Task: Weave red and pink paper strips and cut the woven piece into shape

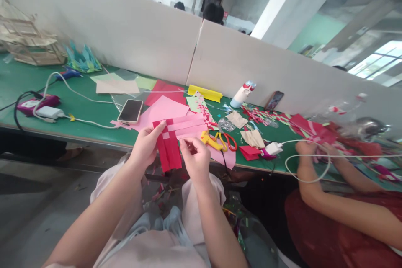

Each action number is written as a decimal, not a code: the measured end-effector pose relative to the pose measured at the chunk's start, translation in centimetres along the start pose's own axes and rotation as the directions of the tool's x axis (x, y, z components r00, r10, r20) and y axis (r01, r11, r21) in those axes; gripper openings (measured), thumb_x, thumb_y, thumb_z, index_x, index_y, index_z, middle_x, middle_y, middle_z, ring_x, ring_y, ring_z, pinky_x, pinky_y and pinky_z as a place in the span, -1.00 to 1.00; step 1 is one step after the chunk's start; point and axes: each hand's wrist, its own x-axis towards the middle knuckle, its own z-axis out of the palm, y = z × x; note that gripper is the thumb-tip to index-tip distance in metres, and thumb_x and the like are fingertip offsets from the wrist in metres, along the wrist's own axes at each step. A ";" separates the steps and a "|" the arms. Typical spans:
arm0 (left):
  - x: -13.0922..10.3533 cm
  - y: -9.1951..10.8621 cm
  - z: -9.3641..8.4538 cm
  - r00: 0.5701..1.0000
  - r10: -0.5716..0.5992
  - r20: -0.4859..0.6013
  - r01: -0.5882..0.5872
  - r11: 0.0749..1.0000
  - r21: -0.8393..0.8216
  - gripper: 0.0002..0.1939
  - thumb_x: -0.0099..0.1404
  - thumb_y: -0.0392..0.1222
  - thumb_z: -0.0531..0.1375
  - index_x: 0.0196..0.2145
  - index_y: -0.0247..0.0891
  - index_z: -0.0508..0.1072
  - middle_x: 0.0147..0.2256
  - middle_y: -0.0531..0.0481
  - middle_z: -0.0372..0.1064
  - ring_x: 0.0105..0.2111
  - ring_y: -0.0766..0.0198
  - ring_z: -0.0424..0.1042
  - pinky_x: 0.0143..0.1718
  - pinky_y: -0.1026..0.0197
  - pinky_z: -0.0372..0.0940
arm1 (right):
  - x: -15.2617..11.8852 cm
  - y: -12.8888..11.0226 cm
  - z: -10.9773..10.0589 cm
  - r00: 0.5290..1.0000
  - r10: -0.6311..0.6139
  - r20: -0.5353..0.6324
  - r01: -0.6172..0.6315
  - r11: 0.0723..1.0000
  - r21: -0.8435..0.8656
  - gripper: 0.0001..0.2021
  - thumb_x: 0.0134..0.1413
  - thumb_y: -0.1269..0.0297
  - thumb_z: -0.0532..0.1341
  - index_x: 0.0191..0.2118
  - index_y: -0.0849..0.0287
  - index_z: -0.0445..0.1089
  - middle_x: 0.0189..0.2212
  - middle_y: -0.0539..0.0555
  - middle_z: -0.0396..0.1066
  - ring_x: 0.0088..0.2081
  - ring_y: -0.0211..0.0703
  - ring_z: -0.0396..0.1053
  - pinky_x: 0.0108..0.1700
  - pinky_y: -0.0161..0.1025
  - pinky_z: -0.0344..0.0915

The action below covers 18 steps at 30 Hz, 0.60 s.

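My left hand [147, 145] is closed on the upper left corner of a woven paper piece, its thumb on top near the crossing. Red paper strips [170, 155] of this piece hang down, while pink paper strips [190, 123] extend right; they interlace in a small checkered patch. Just right of the red strips, my right hand [197, 157] has its thumb and fingers pinched together by the piece's edge. What that pinch holds, if anything, cannot be made out. Behind the piece lies a pink paper sheet [163, 109] on the green table [91, 111].
A yellow glue gun [211, 140] and orange-handled scissors [231, 141] lie right of my hands. A phone [130, 111] and white cable [88, 122] are leftward. At right, a co-worker's hands [309, 147] handle red paper [303, 127]. A white partition [141, 42] stands behind.
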 end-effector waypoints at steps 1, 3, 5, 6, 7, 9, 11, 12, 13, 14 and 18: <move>-0.1 0.0 0.1 1.000 -0.002 0.000 0.002 1.000 0.004 -0.66 -0.03 0.01 0.39 -0.50 -0.31 0.44 -0.61 0.05 0.41 -0.65 0.35 0.37 -0.61 0.32 0.27 | 0.0 -0.2 0.1 1.000 -0.031 0.000 0.031 1.000 -0.005 -0.83 0.15 0.23 0.17 -0.30 0.17 0.47 -0.39 0.07 0.46 -0.48 -0.24 0.27 -0.33 -0.27 0.30; -0.2 0.1 0.2 1.000 0.000 0.014 0.000 1.000 0.009 -0.66 -0.03 0.02 0.39 -0.51 -0.31 0.43 -0.64 0.08 0.38 -0.67 0.38 0.34 -0.63 0.34 0.24 | 0.0 -0.8 0.3 0.995 -0.094 0.009 0.095 0.995 -0.028 -0.83 0.16 0.28 0.15 -0.24 0.17 0.47 -0.37 0.07 0.44 -0.47 -0.25 0.27 -0.33 -0.28 0.31; -0.4 0.2 0.3 0.999 0.007 0.037 -0.008 1.000 0.005 -0.65 -0.02 0.02 0.39 -0.52 -0.32 0.43 -0.65 0.09 0.36 -0.68 0.40 0.31 -0.63 0.36 0.22 | 0.2 -1.3 0.6 0.989 -0.141 0.033 0.143 0.988 -0.062 -0.80 0.17 0.30 0.14 -0.16 0.18 0.47 -0.33 0.09 0.43 -0.43 -0.25 0.30 -0.30 -0.28 0.33; -0.4 0.2 0.3 0.999 0.010 0.049 -0.011 1.000 0.002 -0.65 -0.02 0.02 0.39 -0.52 -0.32 0.43 -0.64 0.09 0.37 -0.67 0.41 0.31 -0.62 0.37 0.21 | 0.3 -1.4 0.7 0.986 -0.159 0.047 0.163 0.984 -0.079 -0.77 0.17 0.30 0.13 -0.12 0.19 0.47 -0.29 0.10 0.42 -0.39 -0.24 0.32 -0.27 -0.28 0.34; -0.4 0.1 0.3 0.998 0.015 0.057 -0.015 1.000 0.000 -0.66 -0.01 0.02 0.39 -0.53 -0.32 0.43 -0.64 0.08 0.37 -0.66 0.42 0.31 -0.61 0.38 0.21 | 0.3 -1.5 0.9 0.983 -0.174 0.061 0.179 0.979 -0.095 -0.75 0.18 0.29 0.13 -0.08 0.20 0.46 -0.25 0.13 0.42 -0.34 -0.22 0.35 -0.25 -0.27 0.35; -0.3 0.1 0.2 0.997 0.039 0.060 -0.039 0.999 0.004 -0.67 0.01 0.02 0.38 -0.51 -0.32 0.44 -0.61 0.07 0.40 -0.63 0.42 0.33 -0.58 0.38 0.22 | 0.5 -1.4 1.2 0.978 -0.193 0.080 0.202 0.971 -0.126 -0.70 0.18 0.26 0.13 -0.01 0.21 0.43 -0.20 0.16 0.41 -0.26 -0.16 0.38 -0.19 -0.23 0.36; -0.2 -0.1 0.1 0.995 0.071 0.077 -0.072 0.997 0.014 -0.64 0.08 0.10 0.31 -0.45 -0.31 0.48 -0.55 0.02 0.46 -0.55 0.35 0.41 -0.50 0.34 0.28 | 0.7 -1.2 1.4 0.979 -0.187 0.083 0.198 0.970 -0.144 -0.65 0.18 0.19 0.15 0.04 0.20 0.40 -0.16 0.18 0.41 -0.20 -0.12 0.38 -0.16 -0.18 0.37; -0.2 -0.2 0.0 0.992 0.078 0.104 -0.081 0.996 0.022 -0.58 0.13 0.16 0.24 -0.40 -0.31 0.50 -0.49 -0.03 0.50 -0.47 0.28 0.47 -0.43 0.30 0.32 | 0.9 -1.1 1.6 0.981 -0.174 0.082 0.184 0.973 -0.142 -0.63 0.17 0.16 0.17 0.05 0.19 0.38 -0.14 0.19 0.40 -0.19 -0.10 0.38 -0.15 -0.17 0.37; -0.1 -0.3 0.0 0.986 0.081 0.144 -0.087 0.996 0.032 -0.51 0.18 0.23 0.16 -0.34 -0.32 0.52 -0.41 -0.08 0.53 -0.37 0.19 0.51 -0.34 0.24 0.36 | 1.1 -1.0 1.7 0.984 -0.156 0.081 0.165 0.978 -0.131 -0.61 0.15 0.12 0.18 0.05 0.19 0.38 -0.12 0.19 0.40 -0.18 -0.09 0.39 -0.15 -0.16 0.38; -0.2 -0.4 -0.1 0.977 0.082 0.197 -0.093 0.995 0.047 -0.42 0.22 0.29 0.06 -0.27 -0.32 0.53 -0.32 -0.13 0.55 -0.24 0.10 0.51 -0.24 0.17 0.37 | 1.3 -0.9 1.8 0.988 -0.134 0.079 0.142 0.984 -0.109 -0.58 0.13 0.08 0.20 0.05 0.18 0.37 -0.10 0.20 0.39 -0.17 -0.09 0.39 -0.15 -0.15 0.38; -0.4 -1.0 -0.2 0.938 0.123 0.324 -0.186 0.968 0.171 -0.24 0.29 0.35 -0.18 0.06 -0.29 0.43 0.09 -0.16 0.39 0.19 -0.05 0.23 0.16 -0.03 0.16 | 2.0 -0.4 2.1 0.996 -0.062 0.071 0.060 0.998 0.024 -0.56 0.08 0.02 0.24 0.02 0.15 0.35 -0.11 0.17 0.41 -0.20 -0.12 0.42 -0.17 -0.18 0.40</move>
